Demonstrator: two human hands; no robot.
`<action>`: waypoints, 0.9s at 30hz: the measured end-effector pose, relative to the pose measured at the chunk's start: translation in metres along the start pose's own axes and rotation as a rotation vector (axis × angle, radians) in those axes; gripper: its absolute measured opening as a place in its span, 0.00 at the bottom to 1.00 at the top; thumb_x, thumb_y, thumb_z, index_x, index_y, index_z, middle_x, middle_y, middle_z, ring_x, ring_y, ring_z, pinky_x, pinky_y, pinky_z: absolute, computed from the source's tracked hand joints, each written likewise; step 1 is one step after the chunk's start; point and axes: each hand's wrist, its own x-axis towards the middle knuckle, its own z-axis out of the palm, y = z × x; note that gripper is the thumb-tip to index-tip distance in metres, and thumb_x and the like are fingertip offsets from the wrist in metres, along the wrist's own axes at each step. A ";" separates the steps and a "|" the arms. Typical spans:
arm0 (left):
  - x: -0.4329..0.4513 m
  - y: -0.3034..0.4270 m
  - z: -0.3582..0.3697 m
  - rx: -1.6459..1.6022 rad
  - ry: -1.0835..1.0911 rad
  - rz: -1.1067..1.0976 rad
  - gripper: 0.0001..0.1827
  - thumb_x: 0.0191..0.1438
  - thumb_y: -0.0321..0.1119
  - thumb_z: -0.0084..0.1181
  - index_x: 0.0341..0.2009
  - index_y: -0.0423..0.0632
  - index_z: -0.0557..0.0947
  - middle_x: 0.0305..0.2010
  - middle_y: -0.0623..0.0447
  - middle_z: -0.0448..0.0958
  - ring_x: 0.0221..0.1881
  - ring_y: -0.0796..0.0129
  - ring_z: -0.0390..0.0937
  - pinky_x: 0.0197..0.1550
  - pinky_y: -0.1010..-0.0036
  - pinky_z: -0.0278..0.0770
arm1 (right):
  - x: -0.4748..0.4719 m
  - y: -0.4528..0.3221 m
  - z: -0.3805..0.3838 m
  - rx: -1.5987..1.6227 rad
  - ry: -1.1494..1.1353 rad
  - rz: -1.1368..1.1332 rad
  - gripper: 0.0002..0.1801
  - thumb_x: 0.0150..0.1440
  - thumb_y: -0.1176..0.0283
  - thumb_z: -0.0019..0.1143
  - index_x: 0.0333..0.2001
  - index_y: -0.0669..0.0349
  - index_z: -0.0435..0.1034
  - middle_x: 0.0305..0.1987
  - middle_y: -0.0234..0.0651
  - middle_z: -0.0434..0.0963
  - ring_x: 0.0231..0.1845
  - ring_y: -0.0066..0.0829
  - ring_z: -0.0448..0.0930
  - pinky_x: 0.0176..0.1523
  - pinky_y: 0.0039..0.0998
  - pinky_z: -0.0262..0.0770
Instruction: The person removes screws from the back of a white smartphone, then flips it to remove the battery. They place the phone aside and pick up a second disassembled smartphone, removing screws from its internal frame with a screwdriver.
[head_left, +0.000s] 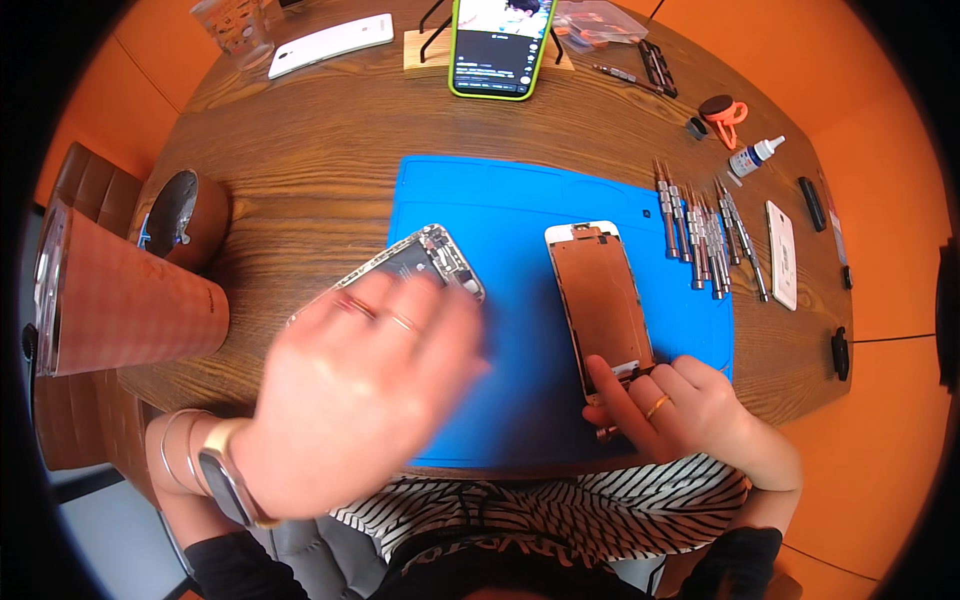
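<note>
My left hand (367, 375), blurred and wearing rings and a watch, is over an opened phone body (420, 259) at the blue mat's left edge. It hides the body's lower part, and whether its fingers hold anything is unclear. To the right, a white-framed phone display assembly (600, 300) lies with its copper-coloured back upward. My right hand (682, 409) grips its lower end, index finger across the back and thumb by the bottom edge. A metal tool end (606, 433), possibly a screwdriver's, pokes out beneath that hand; the rest is hidden.
Several precision screwdrivers (701, 232) lie on the blue mat's (480, 187) right side. A pink tumbler (142, 292) and a brown bowl (187, 217) stand left. At the back, a lit phone (499, 60) rests on a stand. A small bottle (754, 157) and an orange suction cup (724, 116) are back right.
</note>
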 end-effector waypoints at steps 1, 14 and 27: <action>0.001 -0.008 0.000 -0.025 0.032 -0.052 0.21 0.51 0.39 0.63 0.48 0.42 0.79 0.43 0.46 0.76 0.41 0.54 0.76 0.41 0.64 0.76 | 0.001 0.002 -0.002 -0.013 0.038 -0.022 0.20 0.60 0.57 0.62 0.47 0.61 0.80 0.21 0.22 0.57 0.18 0.17 0.61 0.22 0.22 0.56; 0.003 -0.041 0.005 -0.162 -0.146 -0.155 0.43 0.46 0.48 0.70 0.63 0.44 0.68 0.47 0.42 0.73 0.46 0.47 0.75 0.46 0.59 0.76 | 0.030 0.063 -0.026 -0.118 0.333 0.258 0.18 0.39 0.73 0.75 0.37 0.59 0.82 0.25 0.27 0.63 0.21 0.24 0.68 0.24 0.27 0.63; 0.012 -0.054 0.019 -0.632 -0.040 -0.099 0.44 0.44 0.28 0.71 0.65 0.47 0.62 0.51 0.38 0.69 0.45 0.41 0.76 0.45 0.55 0.76 | 0.049 0.125 0.083 -0.209 0.249 0.245 0.20 0.47 0.57 0.70 0.43 0.53 0.79 0.31 0.31 0.70 0.23 0.29 0.73 0.27 0.26 0.70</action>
